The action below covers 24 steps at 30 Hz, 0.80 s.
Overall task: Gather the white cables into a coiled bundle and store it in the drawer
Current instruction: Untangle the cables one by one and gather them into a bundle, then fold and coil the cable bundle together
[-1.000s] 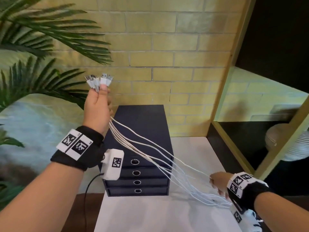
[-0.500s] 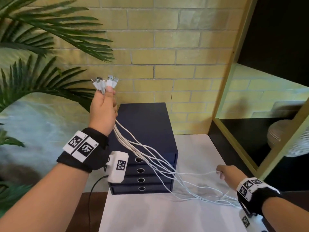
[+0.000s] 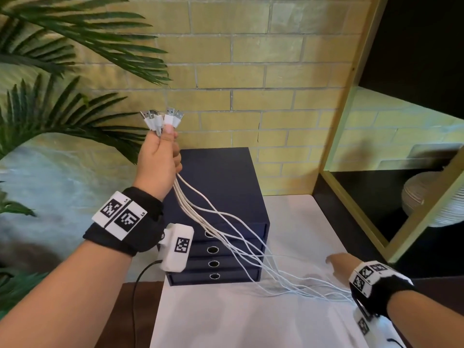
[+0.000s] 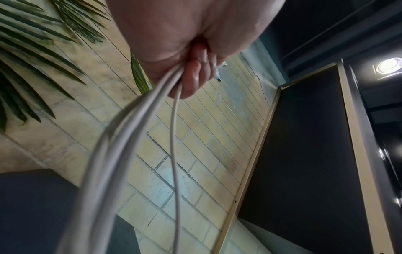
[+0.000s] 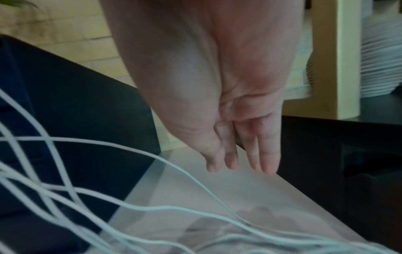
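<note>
Left hand (image 3: 158, 162) grips white cables (image 3: 226, 237), plugs up, strands trailing down-right.

White cables (image 3: 226, 237), navy drawer unit (image 3: 221, 187), yellow brick wall (image 3: 251, 71)

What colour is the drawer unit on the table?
The drawer unit is dark navy blue, with round pull holes in each drawer front; the head view shows it best.

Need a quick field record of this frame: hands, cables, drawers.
left hand: raised, gripping the white cables just below their plugs
right hand: fingers straight over the white table, holding nothing
cables: loose strands from the left hand down across the drawer fronts to the table, not coiled
drawer unit: dark blue, all four drawers closed
</note>
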Available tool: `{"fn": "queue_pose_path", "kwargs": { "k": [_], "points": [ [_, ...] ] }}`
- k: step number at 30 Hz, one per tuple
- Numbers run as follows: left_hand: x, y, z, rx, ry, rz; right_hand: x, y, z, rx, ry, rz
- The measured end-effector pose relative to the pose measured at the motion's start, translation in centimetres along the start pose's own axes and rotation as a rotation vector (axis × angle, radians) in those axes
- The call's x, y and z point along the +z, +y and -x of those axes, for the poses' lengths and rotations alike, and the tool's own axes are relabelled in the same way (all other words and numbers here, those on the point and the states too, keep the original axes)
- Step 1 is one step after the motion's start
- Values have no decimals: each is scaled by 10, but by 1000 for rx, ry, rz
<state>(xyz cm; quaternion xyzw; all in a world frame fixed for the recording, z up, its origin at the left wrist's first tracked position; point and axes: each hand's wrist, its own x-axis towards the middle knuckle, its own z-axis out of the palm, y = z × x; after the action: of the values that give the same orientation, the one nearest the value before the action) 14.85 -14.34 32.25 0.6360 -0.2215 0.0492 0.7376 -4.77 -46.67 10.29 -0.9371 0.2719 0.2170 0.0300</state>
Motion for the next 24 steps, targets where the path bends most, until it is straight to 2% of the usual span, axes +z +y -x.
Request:
{"fn": "queue_pose_path", "kwargs": {
  "k": [4,6,9,10,12,14,15,18,20,22,24],
  "points": [
    [9,-1,2,-10,-18,39,-28,-21,-1,-98,144,-161],
    [15,-2,3,-17,-27,95,-49,-38,5,-182,337,-274],
    [25,-1,4,-36,-68,193,-87,-69,26,-398,678,-459],
    [28,-1,5,-44,-95,220,-99,-81,34,-467,749,-500],
    [36,1,8,-57,-161,260,-118,-103,49,-593,804,-617],
    [44,3,11,-70,-213,287,-132,-121,62,-722,778,-797],
    [47,5,13,-75,-229,301,-137,-129,68,-776,718,-882],
    [55,10,21,-87,-264,356,-148,-154,77,-916,380,-986],
    [61,11,28,-107,-278,403,-151,-169,79,-977,224,-1026],
    [67,12,33,-116,-283,431,-154,-177,81,-998,184,-1064],
    [68,13,34,-107,-267,443,-153,-181,86,-994,233,-1047]
  ]
}}
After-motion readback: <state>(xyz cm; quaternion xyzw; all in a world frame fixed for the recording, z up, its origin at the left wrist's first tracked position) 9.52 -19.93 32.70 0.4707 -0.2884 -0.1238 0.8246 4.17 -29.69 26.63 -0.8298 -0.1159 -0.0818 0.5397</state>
